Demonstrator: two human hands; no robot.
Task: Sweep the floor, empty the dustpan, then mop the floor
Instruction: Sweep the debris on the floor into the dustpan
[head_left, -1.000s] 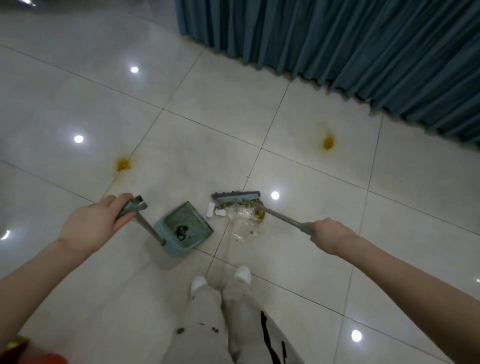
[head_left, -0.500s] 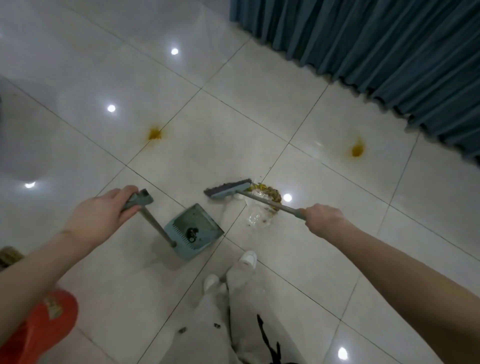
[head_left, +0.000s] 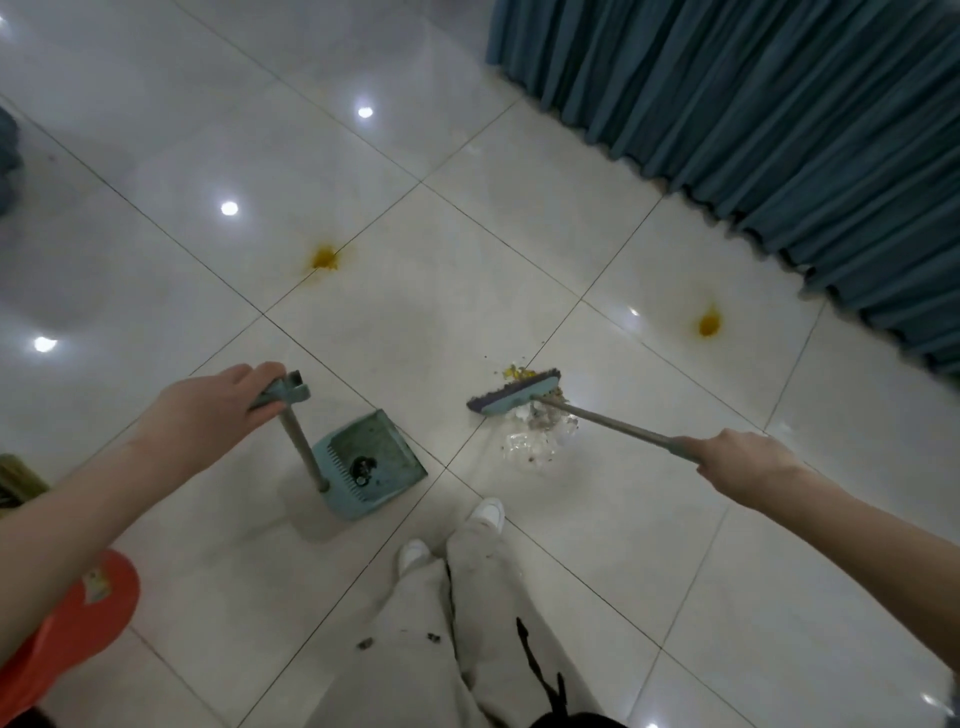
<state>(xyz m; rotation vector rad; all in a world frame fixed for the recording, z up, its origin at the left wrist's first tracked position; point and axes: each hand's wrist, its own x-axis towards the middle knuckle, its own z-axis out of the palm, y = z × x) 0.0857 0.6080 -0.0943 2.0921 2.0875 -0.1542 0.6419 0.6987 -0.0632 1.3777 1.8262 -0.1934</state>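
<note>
The litter (head_left: 535, 434), a crumpled clear wrapper with dark crumbs, lies on the floor (head_left: 457, 291) just right of the dustpan (head_left: 371, 457), with a bare strip of tile between them. The broom (head_left: 514, 397) head rests along the far edge of that pile, its long axis running left to right and tilted a little, and a few yellow scraps (head_left: 514, 371) sit on its far side. The dustpan's open lip faces right and slightly far, toward the pile, so I judge the next stroke has to pull leftward and near, across a tile joint, to bring the litter in. Something dark already lies inside the pan by its comb. The right hand (head_left: 743, 462) is wrapped around the broom's handle, which slants down and left to the head. It is the hand nearer the pile. The left hand (head_left: 208, 415) grips the top of the dustpan's upright handle, fingers curled over it, steadying the pan. Two white shoes (head_left: 485, 512) stand just near of both tools. Farther out are two yellow stains (head_left: 324, 257), one far left and one far right, a blue curtain (head_left: 779, 130) along the far right, and a red stool (head_left: 67, 629) at the near left.
</note>
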